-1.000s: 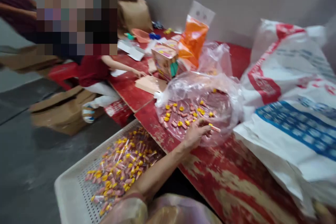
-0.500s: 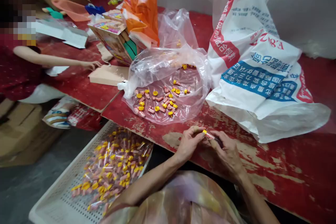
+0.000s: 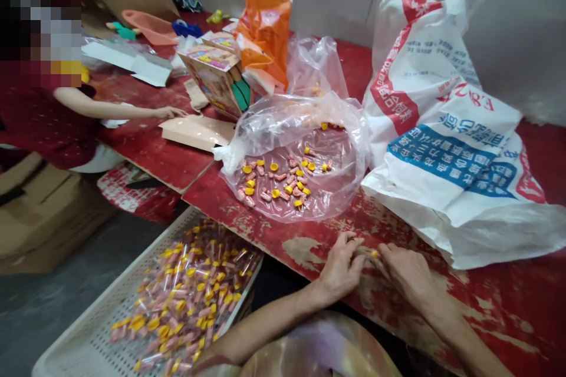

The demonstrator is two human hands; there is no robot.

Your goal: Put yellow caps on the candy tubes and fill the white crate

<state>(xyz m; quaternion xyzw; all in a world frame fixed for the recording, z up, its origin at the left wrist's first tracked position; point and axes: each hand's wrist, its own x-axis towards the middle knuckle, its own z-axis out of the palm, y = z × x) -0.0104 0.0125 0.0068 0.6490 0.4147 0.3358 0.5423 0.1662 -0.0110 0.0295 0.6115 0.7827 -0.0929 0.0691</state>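
We record the grip first: our left hand [image 3: 342, 265] and right hand [image 3: 404, 271] meet at the near edge of the red table [image 3: 486, 300], fingertips of both pressed together on one small yellow-capped piece [image 3: 374, 254]. It is pinched between the two hands, just above the worn tabletop; its body is mostly hidden by the fingers, so we cannot tell its full shape.

Just beyond the hands lies an open clear plastic bag [image 3: 305, 123], spread flat, holding a thin scatter of loose pink pieces and yellow caps [image 3: 283, 179]. Right of it, touching its edge, slumps a large white woven sack [image 3: 442, 147] with red and blue print.

Below the table edge, on our left, sits a white perforated crate [image 3: 106, 330] with a broad heap of wrapped pieces [image 3: 194, 288], pink with yellow ends.

Judgement on progress: the crate heap is far larger than the loose scatter in the bag, so most of the visible stock looks handled; a few dozen loose pieces remain, and one is in hand.

Farther back stand an orange packet [image 3: 265, 29] and a printed carton [image 3: 216, 73]. At far left another person's hand [image 3: 170, 112] rests on the table beside a flat cardboard piece [image 3: 197, 131].
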